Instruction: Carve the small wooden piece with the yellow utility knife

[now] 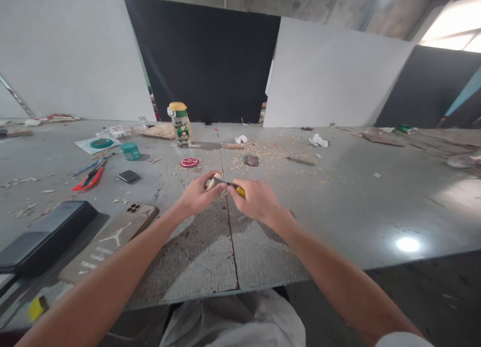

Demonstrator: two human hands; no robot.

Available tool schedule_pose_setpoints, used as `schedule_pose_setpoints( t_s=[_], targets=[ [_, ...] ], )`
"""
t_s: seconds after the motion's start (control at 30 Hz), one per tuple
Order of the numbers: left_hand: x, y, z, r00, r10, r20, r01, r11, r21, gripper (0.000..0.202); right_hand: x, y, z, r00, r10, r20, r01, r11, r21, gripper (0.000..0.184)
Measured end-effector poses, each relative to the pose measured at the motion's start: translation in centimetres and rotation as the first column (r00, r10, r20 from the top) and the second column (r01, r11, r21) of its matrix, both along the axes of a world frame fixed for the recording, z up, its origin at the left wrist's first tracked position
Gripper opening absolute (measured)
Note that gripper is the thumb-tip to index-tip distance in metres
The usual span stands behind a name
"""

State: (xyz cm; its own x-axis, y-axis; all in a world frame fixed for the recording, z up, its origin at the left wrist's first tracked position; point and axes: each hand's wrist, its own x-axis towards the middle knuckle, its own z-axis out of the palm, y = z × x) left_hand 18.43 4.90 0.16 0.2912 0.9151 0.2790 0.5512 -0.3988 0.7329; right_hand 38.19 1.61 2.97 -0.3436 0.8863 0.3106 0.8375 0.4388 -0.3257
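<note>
Facing inward, left hand (pixel 198 194) and right hand (pixel 257 199) curl close together.

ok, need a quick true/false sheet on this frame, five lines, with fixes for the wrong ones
1. The right hand holds a yellow-handled knife. True.
2. The left hand is empty. False: the left hand holds a small pale piece.
3. The bottle stands upright on the table. True.
4. The phone lies to the right of both hands. False: the phone lies to their left.
5. The teal tub is left of the bottle. True.
</note>
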Motion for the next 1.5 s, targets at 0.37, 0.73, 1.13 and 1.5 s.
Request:
schedule_pose_setpoints(
  t_s=[0.37, 0.73, 1.13, 1.5],
  targets=[
    [0.5, -0.1, 0.5, 0.999, 0.028, 0.037, -0.025, 0.995, -0.098, 0.055, -0.1, 0.0, 0.0, 0.999, -0.042, -0.016, 0.043, 0.999, 0.033, 0.033],
    [0.2, -0.1, 0.1, 0.989, -0.025, 0.149, 0.049, 0.986, -0.159, 0.061, 0.3, 0.4, 0.2, 0.988, 0.034, -0.151, -0.039, 0.999, -0.031, 0.037],
    [-0.2, 0.3, -0.7, 0.983, -0.101, 0.153, 0.119, 0.987, -0.112, 0.054, 0.4, 0.5, -0.1, 0.973, 0.163, -0.163, -0.177, 0.981, -0.076, 0.034],
    [-0.2, -0.2, 0.1, 0.989, -0.11, 0.103, 0.117, 0.991, -0.065, 0.052, 0.6, 0.4, -0.1, 0.977, 0.166, -0.136, -0.176, 0.982, -0.066, 0.035]
  ],
)
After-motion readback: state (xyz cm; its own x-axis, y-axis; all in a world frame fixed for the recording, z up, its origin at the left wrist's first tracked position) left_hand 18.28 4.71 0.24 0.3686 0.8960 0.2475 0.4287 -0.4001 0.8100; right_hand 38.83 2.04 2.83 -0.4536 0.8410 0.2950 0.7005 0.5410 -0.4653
